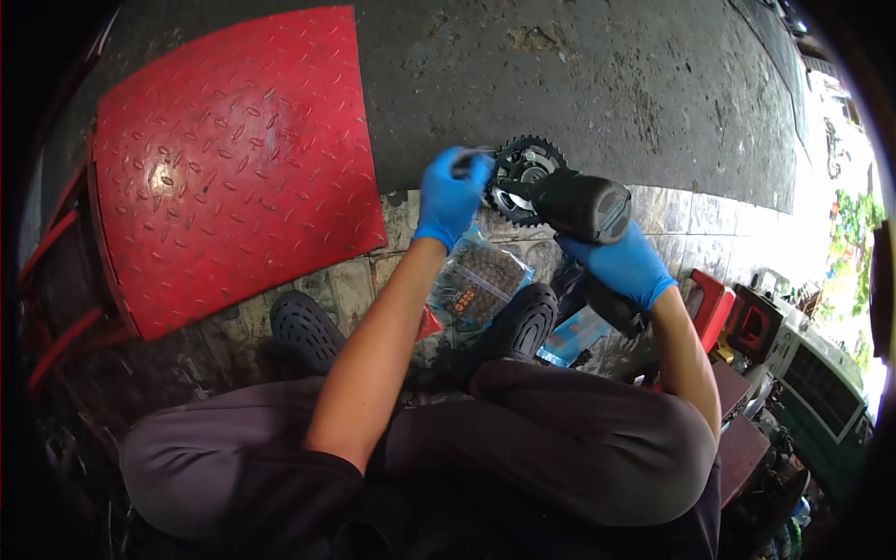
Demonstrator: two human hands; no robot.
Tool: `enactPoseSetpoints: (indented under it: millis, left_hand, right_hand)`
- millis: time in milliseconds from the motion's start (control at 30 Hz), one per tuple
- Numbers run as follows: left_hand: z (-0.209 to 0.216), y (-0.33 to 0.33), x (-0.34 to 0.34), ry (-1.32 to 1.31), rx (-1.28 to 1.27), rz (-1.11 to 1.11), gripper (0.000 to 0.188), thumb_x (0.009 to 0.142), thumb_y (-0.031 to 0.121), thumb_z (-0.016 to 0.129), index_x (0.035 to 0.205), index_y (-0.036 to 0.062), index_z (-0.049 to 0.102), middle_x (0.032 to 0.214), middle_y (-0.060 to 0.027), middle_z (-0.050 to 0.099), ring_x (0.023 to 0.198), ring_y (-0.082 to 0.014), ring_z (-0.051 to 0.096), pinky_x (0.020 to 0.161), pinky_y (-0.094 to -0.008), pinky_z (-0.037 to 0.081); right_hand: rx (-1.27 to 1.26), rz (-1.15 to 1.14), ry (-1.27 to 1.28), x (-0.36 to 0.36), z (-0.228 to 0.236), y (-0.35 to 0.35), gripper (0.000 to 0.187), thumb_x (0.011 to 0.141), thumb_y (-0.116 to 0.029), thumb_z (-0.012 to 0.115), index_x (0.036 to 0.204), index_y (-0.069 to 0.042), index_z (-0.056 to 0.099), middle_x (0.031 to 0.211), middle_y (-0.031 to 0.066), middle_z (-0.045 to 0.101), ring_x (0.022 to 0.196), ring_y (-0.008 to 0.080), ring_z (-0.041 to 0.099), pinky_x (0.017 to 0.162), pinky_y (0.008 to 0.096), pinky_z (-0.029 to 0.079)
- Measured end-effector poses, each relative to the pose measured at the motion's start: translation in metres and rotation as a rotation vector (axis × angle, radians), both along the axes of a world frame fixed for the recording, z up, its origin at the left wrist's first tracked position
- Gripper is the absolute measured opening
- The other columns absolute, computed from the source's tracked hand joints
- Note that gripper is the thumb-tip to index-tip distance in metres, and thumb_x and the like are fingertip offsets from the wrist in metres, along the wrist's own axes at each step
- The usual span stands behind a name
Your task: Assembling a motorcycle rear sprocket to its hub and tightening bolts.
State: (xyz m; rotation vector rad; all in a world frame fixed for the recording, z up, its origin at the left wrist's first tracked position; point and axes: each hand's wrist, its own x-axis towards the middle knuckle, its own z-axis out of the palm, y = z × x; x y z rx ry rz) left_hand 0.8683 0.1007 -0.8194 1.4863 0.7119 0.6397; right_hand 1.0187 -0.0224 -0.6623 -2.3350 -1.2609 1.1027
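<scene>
A black toothed chainring [530, 172] with a silver-grey centre lies ahead of me, where the dark mat meets the stone tiles. My right hand [621, 264], in a blue glove, is closed round the grip of a black cordless power driver [586, 205]. The driver's nose points left and overlaps the chainring; whether its tip touches a bolt is hidden. My left hand [450, 198], also blue-gloved, is at the chainring's left edge. Its fingers are curled and slightly blurred round a dark piece that I cannot make out.
A clear plastic bag [481, 285] lies between my shoes, beside my right shoe [523, 322]. Blue-edged packaging [574, 336] lies under the driver's base. A red diamond-plate platform [238, 168] stands at left. Tools and boxes, including a green case [821, 383], crowd the right side.
</scene>
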Motion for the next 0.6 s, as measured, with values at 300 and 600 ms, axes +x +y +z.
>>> enactPoseSetpoints:
  millis: [300,600]
  left_hand:
    - [-0.034,-0.020,0.027,0.224,-0.932,0.222,0.064,0.097,0.061,0.047,0.110,0.0028,0.069,0.099,-0.0133,0.072,0.081,-0.0288,0.066,0.075,-0.0396,0.052]
    - [-0.035,-0.018,0.024,0.591,-0.635,0.049,0.065,0.096,0.064,0.045,0.105,0.0053,0.070,0.097,-0.0158,0.073,0.081,-0.0381,0.067,0.073,-0.0465,0.052]
  right_hand:
    - [-0.210,0.471,-0.204,0.017,0.006,0.018,0.012,0.078,-0.013,0.064,0.087,-0.006,0.066,0.084,0.0116,0.071,0.069,0.0306,0.063,0.068,0.0380,0.052]
    - [-0.101,0.419,-0.213,0.018,-0.011,0.003,0.011,0.075,-0.014,0.065,0.082,-0.005,0.066,0.078,0.0101,0.070,0.063,0.0286,0.062,0.064,0.0357,0.052]
